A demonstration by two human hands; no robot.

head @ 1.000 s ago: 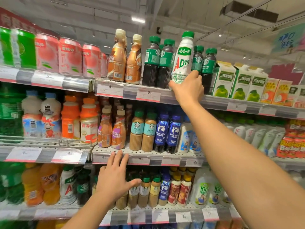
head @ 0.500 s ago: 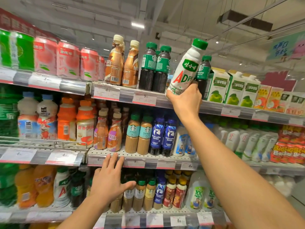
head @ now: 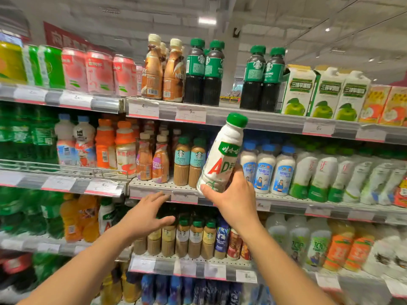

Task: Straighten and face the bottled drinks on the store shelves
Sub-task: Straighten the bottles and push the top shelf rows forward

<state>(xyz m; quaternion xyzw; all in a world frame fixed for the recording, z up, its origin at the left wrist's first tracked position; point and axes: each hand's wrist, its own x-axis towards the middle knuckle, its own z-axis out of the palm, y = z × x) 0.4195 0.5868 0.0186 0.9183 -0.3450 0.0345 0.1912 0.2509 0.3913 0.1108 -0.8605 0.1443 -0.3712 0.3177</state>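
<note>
Bottle (head: 222,159) in right hand (head: 234,195), tilted, off the shelves.

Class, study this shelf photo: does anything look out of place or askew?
Yes. The white AD bottle is off the shelves, tilted in the right hand. A gap splits the dark green-capped bottles on the top shelf.

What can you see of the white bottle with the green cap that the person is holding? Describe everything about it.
The white bottle looks plastic, with a green screw cap, a green label band with white characters and large red and green "AD" letters. It is off the shelf, tilted with its cap leaning right, in front of the middle shelf's coffee bottles. The right hand grips its lower part; nothing else touches it.
</note>
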